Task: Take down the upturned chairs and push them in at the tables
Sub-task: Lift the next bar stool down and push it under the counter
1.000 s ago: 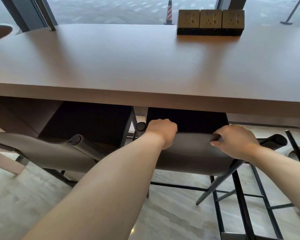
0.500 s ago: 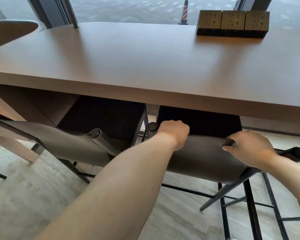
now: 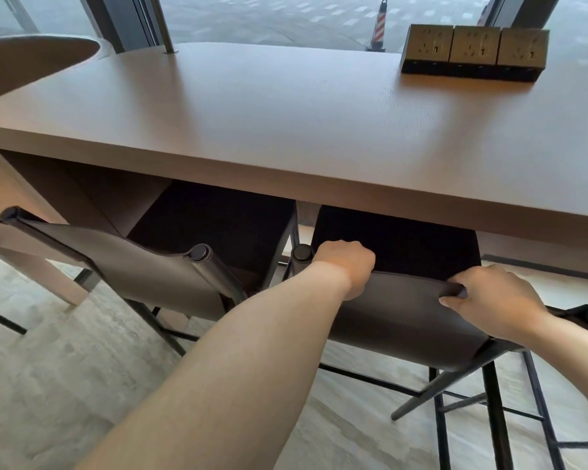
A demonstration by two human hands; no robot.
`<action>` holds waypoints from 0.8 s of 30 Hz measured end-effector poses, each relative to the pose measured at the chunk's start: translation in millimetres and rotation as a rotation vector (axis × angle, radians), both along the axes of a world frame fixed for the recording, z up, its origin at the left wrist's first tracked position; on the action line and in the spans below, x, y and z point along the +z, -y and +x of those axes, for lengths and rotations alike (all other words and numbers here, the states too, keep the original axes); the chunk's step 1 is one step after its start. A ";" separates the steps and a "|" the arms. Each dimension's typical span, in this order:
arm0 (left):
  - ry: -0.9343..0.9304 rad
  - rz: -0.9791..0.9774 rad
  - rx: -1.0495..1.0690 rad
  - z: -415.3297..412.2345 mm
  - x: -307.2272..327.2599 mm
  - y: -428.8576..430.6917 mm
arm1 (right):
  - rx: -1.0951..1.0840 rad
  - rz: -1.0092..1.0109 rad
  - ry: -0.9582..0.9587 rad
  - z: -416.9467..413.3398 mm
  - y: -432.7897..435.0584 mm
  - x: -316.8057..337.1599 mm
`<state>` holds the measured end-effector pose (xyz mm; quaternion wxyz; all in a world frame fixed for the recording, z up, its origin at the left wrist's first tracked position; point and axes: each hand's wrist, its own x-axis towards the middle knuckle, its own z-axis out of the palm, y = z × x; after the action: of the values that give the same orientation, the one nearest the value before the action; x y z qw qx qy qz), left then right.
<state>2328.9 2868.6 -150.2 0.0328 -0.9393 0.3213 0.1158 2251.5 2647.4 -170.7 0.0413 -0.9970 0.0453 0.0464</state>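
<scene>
Window-side desk (image 3: 252,130) over a stone floor; 3 socket blocks (image 3: 474,50) at far right. Target chair (image 3: 401,320) stands upright on the floor, seat largely under the desk edge, backrest toward the camera. Left hand (image 3: 348,262) is curled over the backrest top beside the left post; right hand (image 3: 493,300) pinches the top edge further right. Judgement: push-in nearly complete. Press evenly with both hands, straight ahead, so the legs do not skew into the neighbouring chair (image 3: 143,266) just beside it.
</scene>
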 end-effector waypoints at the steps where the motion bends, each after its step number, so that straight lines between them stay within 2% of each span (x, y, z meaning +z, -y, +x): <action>1: 0.001 -0.002 0.001 -0.2 0.2 -0.1 | 0.005 0.001 -0.004 0.0 -0.3 0.4; 9: -0.018 0.005 0.009 2.7 -1.2 -1.1 | 0.002 0.042 -0.038 2.5 -2.3 4.6; 13: -0.041 0.003 -0.015 6.0 -0.9 -6.8 | 0.013 0.066 -0.118 5.8 -0.3 10.9; 15: -0.046 0.033 -0.016 8.6 2.3 -13.0 | 0.031 -0.017 -0.195 4.8 8.3 15.7; 19: 0.018 0.211 0.001 9.5 7.2 -23.7 | -0.003 -0.315 -0.370 -4.3 36.1 22.9; 24: -0.014 0.351 0.045 8.3 9.4 -20.7 | -0.111 -0.385 -0.466 -16.3 62.7 26.5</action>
<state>2337.2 2889.3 -140.8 0.1915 -0.9253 0.2752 0.1773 2235.2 2584.6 -144.2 -0.1575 -0.9450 0.1159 0.2622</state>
